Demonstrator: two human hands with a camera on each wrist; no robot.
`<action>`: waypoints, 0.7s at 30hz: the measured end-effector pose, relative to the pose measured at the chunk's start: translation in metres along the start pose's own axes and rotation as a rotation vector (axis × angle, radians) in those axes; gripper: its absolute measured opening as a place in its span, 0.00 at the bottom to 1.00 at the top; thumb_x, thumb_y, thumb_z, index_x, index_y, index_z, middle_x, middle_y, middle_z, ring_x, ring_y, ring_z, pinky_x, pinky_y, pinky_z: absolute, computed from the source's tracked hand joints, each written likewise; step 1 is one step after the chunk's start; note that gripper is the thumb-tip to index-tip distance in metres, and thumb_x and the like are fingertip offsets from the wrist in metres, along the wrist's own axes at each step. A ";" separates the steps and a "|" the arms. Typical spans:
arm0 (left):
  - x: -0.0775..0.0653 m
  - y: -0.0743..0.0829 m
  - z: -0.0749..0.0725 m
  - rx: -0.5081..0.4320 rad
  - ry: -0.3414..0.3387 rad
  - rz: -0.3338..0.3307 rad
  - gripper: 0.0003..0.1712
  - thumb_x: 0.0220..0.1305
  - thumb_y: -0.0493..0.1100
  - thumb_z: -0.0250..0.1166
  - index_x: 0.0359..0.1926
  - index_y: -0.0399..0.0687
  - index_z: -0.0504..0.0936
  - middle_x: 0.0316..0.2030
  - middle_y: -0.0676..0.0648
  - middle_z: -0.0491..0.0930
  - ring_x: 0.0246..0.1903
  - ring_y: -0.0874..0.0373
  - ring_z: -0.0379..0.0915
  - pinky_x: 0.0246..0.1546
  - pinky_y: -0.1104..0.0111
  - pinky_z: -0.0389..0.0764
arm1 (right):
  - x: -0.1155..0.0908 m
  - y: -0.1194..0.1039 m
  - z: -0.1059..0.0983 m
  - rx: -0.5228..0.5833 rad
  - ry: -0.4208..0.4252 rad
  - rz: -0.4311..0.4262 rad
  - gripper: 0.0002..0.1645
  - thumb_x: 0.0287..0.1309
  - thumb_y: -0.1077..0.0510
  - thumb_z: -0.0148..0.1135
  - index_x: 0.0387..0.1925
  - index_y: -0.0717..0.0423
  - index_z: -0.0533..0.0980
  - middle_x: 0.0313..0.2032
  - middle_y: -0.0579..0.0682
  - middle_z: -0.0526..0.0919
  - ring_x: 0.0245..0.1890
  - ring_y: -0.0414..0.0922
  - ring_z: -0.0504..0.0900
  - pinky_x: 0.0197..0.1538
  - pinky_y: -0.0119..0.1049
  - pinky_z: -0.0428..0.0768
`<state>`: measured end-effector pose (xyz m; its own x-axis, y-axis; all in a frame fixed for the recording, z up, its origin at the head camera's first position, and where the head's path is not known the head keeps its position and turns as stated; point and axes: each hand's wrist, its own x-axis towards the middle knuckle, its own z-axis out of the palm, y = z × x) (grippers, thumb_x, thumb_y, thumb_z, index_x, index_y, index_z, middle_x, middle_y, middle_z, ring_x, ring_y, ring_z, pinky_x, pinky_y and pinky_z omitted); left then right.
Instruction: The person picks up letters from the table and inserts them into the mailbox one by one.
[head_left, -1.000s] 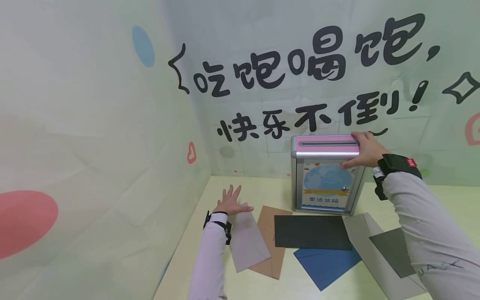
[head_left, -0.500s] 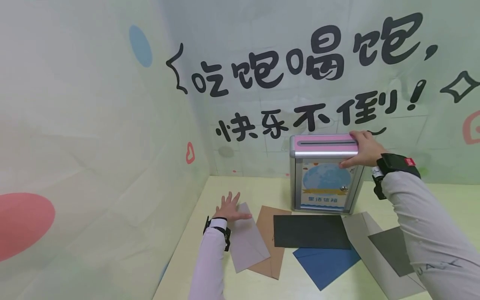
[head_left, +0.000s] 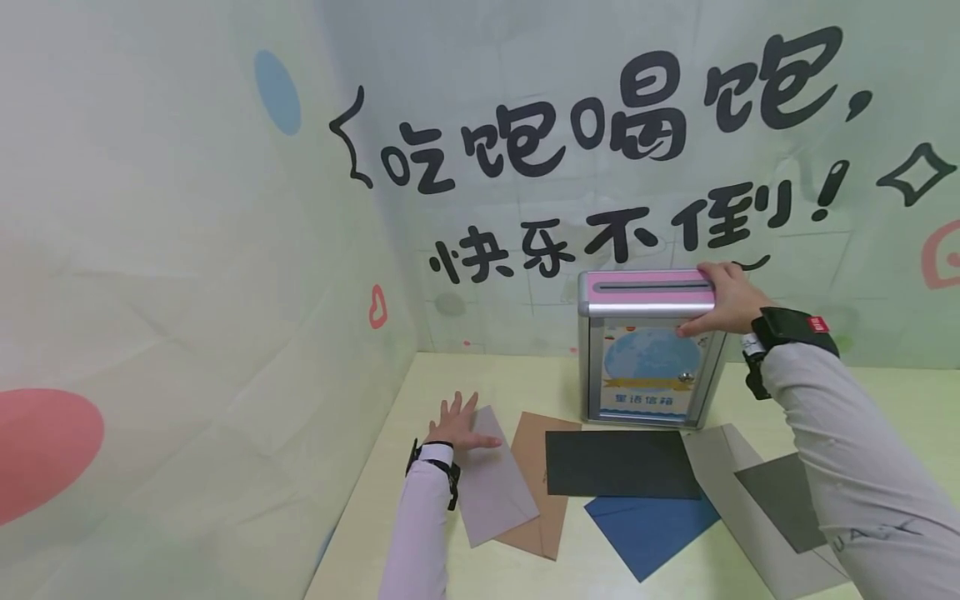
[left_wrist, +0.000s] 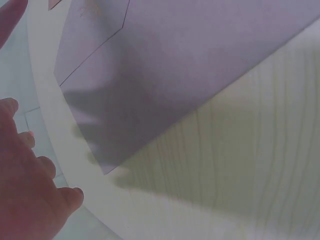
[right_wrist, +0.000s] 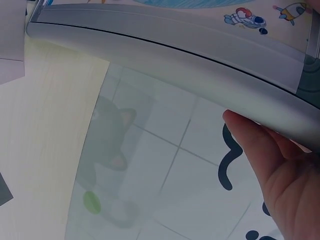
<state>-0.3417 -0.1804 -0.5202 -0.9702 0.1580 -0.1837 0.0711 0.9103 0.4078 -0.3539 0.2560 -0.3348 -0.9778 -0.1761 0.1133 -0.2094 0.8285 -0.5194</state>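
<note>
My left hand (head_left: 454,427) is spread, fingers straight, over the far end of a pale lavender envelope (head_left: 497,496). In the left wrist view that hand casts a shadow on the envelope (left_wrist: 150,65) and appears raised above it. A metal-framed mailbox (head_left: 652,375) with a pink slotted top stands upright against the back wall. My right hand (head_left: 733,302) grips its top right corner, thumb on the front and fingers over the top. Seen from the right wrist, the hand (right_wrist: 292,195) presses against the silver edge of the mailbox (right_wrist: 150,37).
Lying before the mailbox are a brown envelope (head_left: 551,504), a black one (head_left: 622,464), a blue one (head_left: 648,532), a light grey one (head_left: 738,500) and a dark grey one (head_left: 787,500). Some overlap. A side wall (head_left: 225,333) bounds the table's left.
My left hand has come down and slightly nearer to me over the lavender envelope. The right hand keeps its grip on the mailbox, and the envelopes stay put.
</note>
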 end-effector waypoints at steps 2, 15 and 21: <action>-0.001 0.001 0.000 0.002 0.002 -0.004 0.60 0.41 0.66 0.67 0.70 0.52 0.49 0.69 0.37 0.42 0.66 0.35 0.34 0.57 0.37 0.47 | -0.001 -0.001 0.000 -0.004 -0.005 0.005 0.70 0.27 0.38 0.74 0.65 0.66 0.47 0.59 0.72 0.48 0.45 0.64 0.61 0.46 0.58 0.66; -0.002 0.008 -0.001 -0.005 0.014 0.000 0.59 0.41 0.66 0.67 0.70 0.51 0.49 0.69 0.37 0.43 0.66 0.35 0.34 0.57 0.37 0.48 | 0.001 0.000 -0.001 0.007 -0.030 0.017 0.69 0.31 0.44 0.75 0.65 0.68 0.44 0.59 0.73 0.45 0.48 0.65 0.59 0.49 0.60 0.64; -0.002 0.010 -0.001 -0.007 0.013 0.001 0.59 0.41 0.66 0.67 0.70 0.51 0.50 0.69 0.37 0.43 0.66 0.35 0.35 0.57 0.37 0.48 | 0.001 0.000 -0.001 0.006 -0.030 0.024 0.69 0.31 0.44 0.75 0.65 0.68 0.44 0.59 0.73 0.45 0.48 0.65 0.59 0.49 0.60 0.64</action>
<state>-0.3391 -0.1725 -0.5147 -0.9732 0.1536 -0.1714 0.0702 0.9073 0.4146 -0.3554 0.2564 -0.3340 -0.9821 -0.1723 0.0758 -0.1862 0.8296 -0.5264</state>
